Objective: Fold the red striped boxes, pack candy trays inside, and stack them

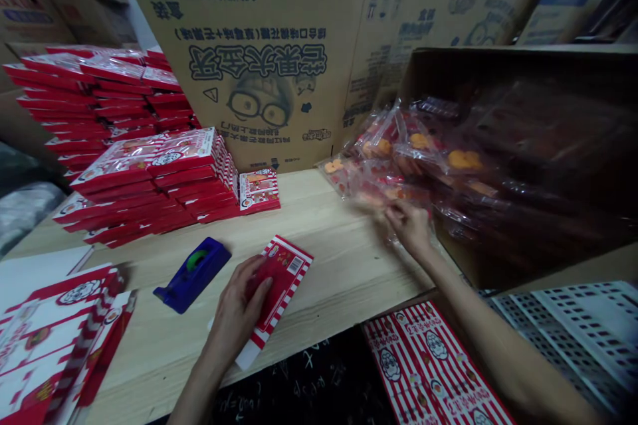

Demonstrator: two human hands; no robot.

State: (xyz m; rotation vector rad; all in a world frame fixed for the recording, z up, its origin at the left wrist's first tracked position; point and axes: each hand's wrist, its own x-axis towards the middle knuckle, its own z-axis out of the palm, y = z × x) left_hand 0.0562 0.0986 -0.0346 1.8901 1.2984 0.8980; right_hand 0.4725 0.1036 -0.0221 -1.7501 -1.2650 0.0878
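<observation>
so, at the lower centre of the frame, the left hand [234, 312] lies flat across a red-and-white striped box [292, 282] on a pale wooden bench [329, 252], its fingers spread on the box, pressing rather than closing round it. the box sits at a slant with its barcode showing. just to its left, not touching, is a blue tape dispenser [192, 275] with a green core. at centre right, the right hand [409, 226] is blurred among clear plastic bags [399, 163] of red and orange goods; its fingers look drawn together, but whether they have hold of a bag cannot be told. the bags heap up in a brown carton [498, 70] at the right and spill onto the bench.

as for what looks done, red boxes [149, 179] stand in layered stacks left of centre, with a taller pile [84, 93] at upper left and one small box [259, 190] set apart beside them. what looks left is the large heap of bags, along with flat printed box sheets [54, 319] at the lower left.
</observation>
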